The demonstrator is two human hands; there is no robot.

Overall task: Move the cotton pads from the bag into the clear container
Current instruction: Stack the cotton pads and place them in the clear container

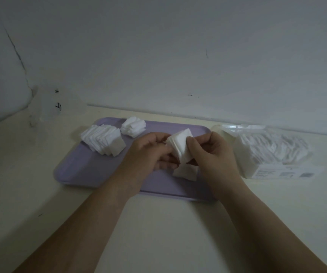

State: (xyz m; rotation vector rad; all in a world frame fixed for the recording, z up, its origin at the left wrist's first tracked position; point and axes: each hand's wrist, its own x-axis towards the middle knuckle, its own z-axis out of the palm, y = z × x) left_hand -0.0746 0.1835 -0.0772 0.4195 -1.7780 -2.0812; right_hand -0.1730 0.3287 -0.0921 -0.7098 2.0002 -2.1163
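head view.
one: what are the hands doing?
two: the left hand (151, 152) and right hand (212, 152) both grip a small stack of cotton pads (180, 148), fingers curled round it, above the purple tray (91, 170).
one: where are the other pads?
two: a fanned row (103, 141) lies at the tray's far left and a loose pile (133, 127) just behind it. a few pads (185, 171) lie on the tray under the hands.
one: and the bag?
two: the bag (273, 150) lies on the table (158, 223) right of the tray, with white pads inside.
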